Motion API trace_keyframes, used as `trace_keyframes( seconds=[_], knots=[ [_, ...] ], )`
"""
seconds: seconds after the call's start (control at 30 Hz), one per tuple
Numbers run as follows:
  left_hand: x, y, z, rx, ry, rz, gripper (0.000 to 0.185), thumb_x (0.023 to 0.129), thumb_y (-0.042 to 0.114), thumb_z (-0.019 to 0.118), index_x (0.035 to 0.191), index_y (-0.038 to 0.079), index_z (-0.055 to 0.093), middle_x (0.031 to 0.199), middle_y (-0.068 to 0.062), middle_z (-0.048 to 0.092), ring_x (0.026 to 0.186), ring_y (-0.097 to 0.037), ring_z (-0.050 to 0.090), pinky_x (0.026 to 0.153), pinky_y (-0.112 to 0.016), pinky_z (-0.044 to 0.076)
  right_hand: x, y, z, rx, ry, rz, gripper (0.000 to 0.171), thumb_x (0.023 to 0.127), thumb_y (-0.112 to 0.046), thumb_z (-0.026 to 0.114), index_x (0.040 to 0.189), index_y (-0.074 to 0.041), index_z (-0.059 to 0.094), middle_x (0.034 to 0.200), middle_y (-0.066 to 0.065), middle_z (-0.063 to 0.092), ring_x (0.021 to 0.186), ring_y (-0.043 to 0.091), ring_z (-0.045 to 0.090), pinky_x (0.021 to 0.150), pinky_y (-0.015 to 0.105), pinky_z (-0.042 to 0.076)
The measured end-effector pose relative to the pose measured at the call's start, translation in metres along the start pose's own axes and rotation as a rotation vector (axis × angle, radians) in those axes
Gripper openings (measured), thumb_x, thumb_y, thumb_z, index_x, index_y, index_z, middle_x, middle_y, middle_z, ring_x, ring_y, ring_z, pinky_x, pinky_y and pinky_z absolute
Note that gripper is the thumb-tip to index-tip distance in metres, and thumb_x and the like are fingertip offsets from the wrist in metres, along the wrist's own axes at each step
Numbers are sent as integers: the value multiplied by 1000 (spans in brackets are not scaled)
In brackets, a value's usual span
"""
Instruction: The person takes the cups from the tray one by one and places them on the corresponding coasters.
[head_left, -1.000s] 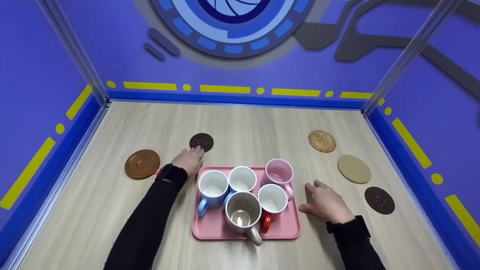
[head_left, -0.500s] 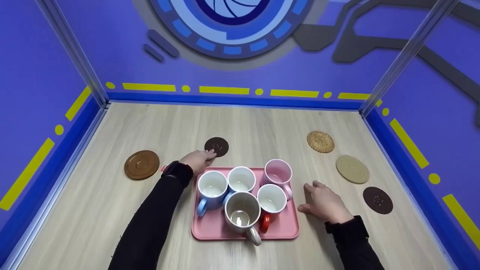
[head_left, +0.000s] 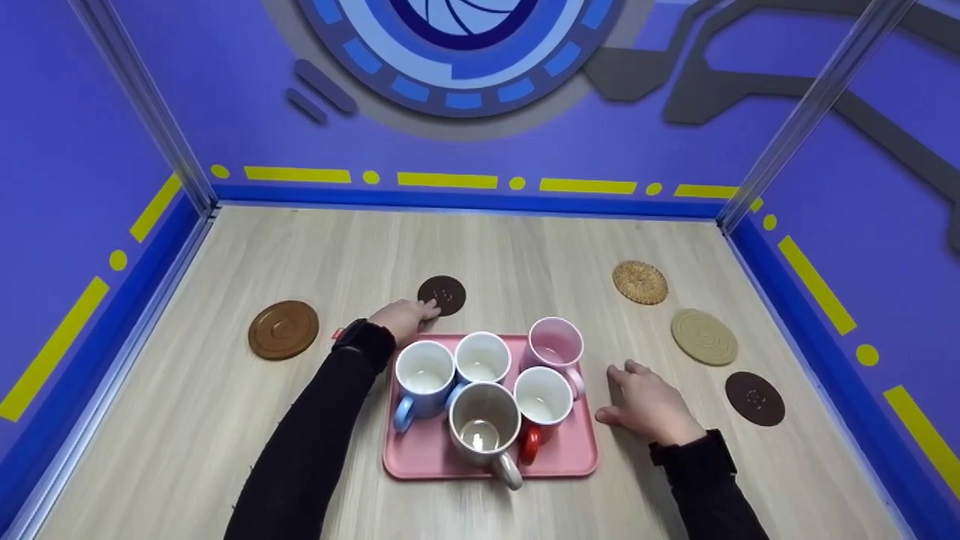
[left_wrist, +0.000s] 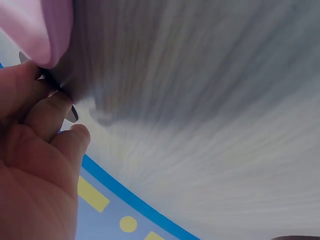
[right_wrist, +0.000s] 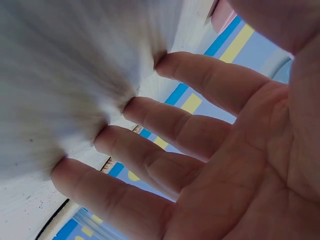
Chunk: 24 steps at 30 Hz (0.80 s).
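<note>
With its fingertips on the near-left edge of a dark brown round coaster (head_left: 442, 295), my left hand (head_left: 402, 318) reaches past the tray's back-left corner. In the left wrist view those fingers touch the thin dark disc, close to the pink tray edge. My right hand (head_left: 649, 405) lies to the right of the pink tray (head_left: 420, 459), fingers spread, fingertips on the wood and nothing held. On the tray stand two blue-handled mugs (head_left: 425, 375) (head_left: 483, 358), a pink mug (head_left: 556, 343), a red-handled mug (head_left: 542, 396) and a large grey-beige mug (head_left: 484, 420).
A brown wooden coaster (head_left: 283, 330) lies at the left. Over on the right are a woven coaster (head_left: 640, 283), a beige coaster (head_left: 704, 337) and another dark brown coaster (head_left: 755, 399). A small red tag (head_left: 337, 333) shows beside the left wrist. Blue walls enclose the table's back and sides.
My left hand and the dark coaster under its fingertips have slid to the right and slightly nearer. My right hand, the tray and the mugs have stayed in place.
</note>
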<state>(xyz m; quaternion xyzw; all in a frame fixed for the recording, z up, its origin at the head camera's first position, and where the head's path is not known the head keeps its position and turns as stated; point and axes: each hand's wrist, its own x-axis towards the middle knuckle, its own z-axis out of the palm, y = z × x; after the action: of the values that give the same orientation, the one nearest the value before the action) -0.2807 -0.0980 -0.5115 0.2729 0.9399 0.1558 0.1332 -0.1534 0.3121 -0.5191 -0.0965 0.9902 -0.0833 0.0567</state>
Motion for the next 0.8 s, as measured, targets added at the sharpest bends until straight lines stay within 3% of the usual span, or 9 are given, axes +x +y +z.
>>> trace_keyframes(
  seconds=[0.27, 0.47, 0.7, 0.8],
  knots=[
    [1, 2, -2, 37, -14, -5, 42, 100, 9, 49, 142, 7, 52, 151, -16, 45, 139, -37, 45, 116, -49, 36, -1, -1, 0, 2, 3, -4, 75, 72, -42, 83, 129, 1, 61, 132, 36, 55, 118, 52, 57, 90, 63, 51],
    [3, 8, -8, 95, -46, 44, 40, 103, 13, 43, 141, 8, 54, 150, -17, 47, 136, -39, 48, 113, -49, 40, -1, -2, 0, -1, -6, 7, 75, 73, -42, 83, 130, 0, 60, 133, 36, 54, 119, 52, 56, 91, 63, 51],
    [7, 12, -8, 85, -73, 55, 42, 101, 11, 48, 142, 7, 51, 151, -19, 44, 139, -38, 44, 116, -48, 36, 1, -3, 0, 3, -26, 24, 76, 74, -43, 82, 132, -1, 59, 136, 36, 52, 122, 52, 54, 91, 65, 50],
    [9, 13, -9, 94, -69, 60, 41, 102, 10, 44, 142, 6, 52, 151, -19, 44, 139, -39, 45, 115, -49, 37, 0, -2, 0, 0, -14, 23, 75, 73, -43, 83, 131, -1, 59, 135, 35, 53, 120, 52, 55, 89, 64, 51]
  ],
)
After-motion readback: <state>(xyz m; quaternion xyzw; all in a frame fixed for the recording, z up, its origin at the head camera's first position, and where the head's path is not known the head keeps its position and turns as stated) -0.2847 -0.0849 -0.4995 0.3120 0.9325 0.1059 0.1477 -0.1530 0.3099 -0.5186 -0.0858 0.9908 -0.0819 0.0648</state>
